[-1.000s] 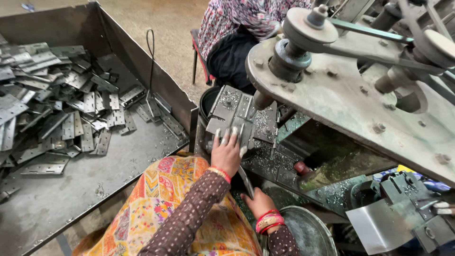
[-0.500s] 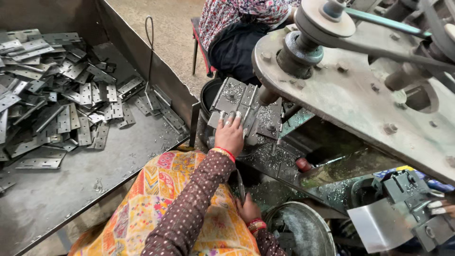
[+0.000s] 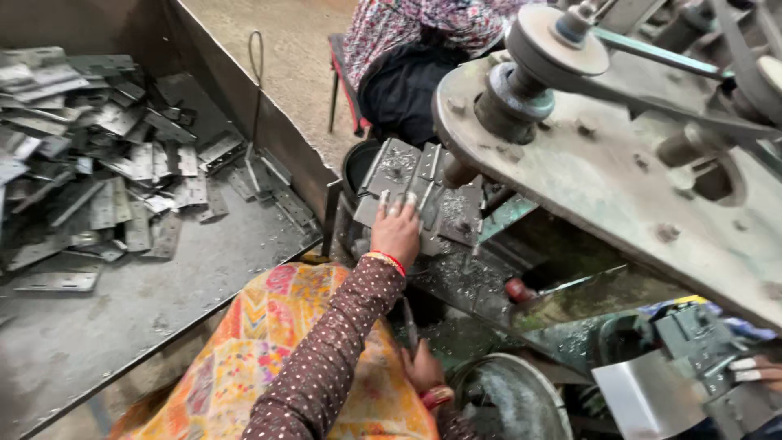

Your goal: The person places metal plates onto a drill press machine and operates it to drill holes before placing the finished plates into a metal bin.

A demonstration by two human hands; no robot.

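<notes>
My left hand (image 3: 396, 232) reaches forward in a brown dotted sleeve and lies flat on a stack of grey metal hinge plates (image 3: 403, 171) on the machine bed, fingers spread over their near edge. My right hand (image 3: 423, 368), with red bangles at the wrist, sits low beside my lap, closed around a thin metal rod (image 3: 410, 322) that points up toward the plates. Metal shavings (image 3: 456, 277) cover the bed around the stack.
A large steel bin (image 3: 122, 326) at left holds several loose hinge plates (image 3: 122, 163). A heavy machine arm with a pulley (image 3: 562, 49) overhangs at right. Another person (image 3: 407, 49) sits behind the machine. Someone else's fingers (image 3: 749, 371) rest on a metal part at lower right. A round metal tub (image 3: 505, 399) stands below.
My left hand has stayed pressed on the plate stack. My right hand has dropped lower toward my lap with the rod.
</notes>
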